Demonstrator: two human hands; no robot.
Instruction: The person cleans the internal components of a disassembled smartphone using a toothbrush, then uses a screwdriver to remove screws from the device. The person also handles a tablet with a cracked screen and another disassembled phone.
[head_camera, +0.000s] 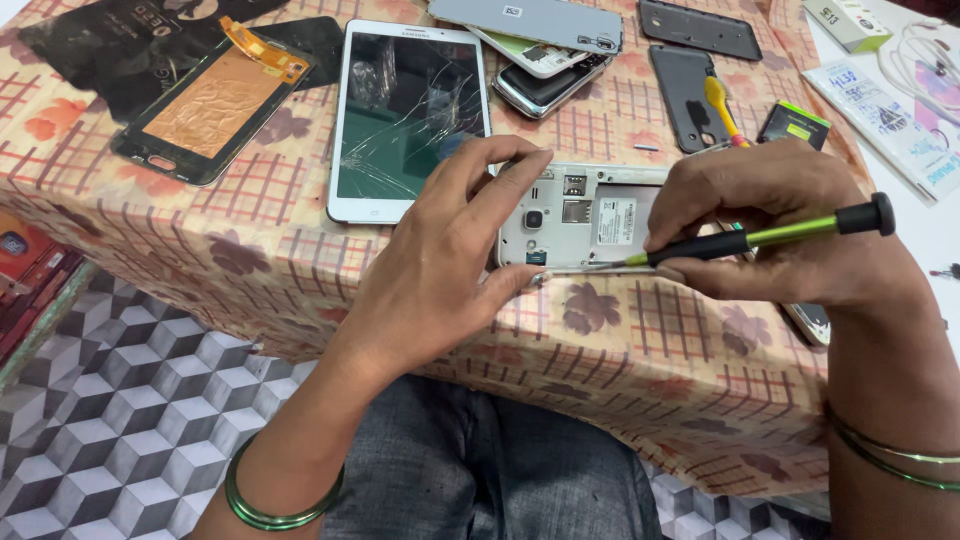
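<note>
Right now, head view only: white opened phone w/ back cover off (585, 215) lies at the near edge of the table w/ beige-and-red checked floral cloth (640, 340), insides facing up. Left hand (440, 265) grips the phone's left end, thumb under the near edge, index and other fingers curled over the far edge, so fingers are pinching the phone body. Right hand (770, 235) sits on the phone's right end, fingers pressed together around a green-and-black precision screwdriver (760, 237); its tip points left and touches the phone's near edge.

Rel. to the opened phone: white tablet w/ cracked dark screen (408, 115) just beyond-left, nearly touching. Black display panel w/ copper-coloured back and orange flex strip (205, 105) further left. Stack of silver and white phones (545, 50) beyond it. Two black plastic back covers (690, 60) beyond-right, w/ a yellow-handled tool (722, 105) lying on one. Small black battery w/ green label (795, 125) right behind the right hand.

Green bangles on both wrists; grey jeans (480, 470) below the table edge, cube-pattern floor (130, 400) to the left
</note>
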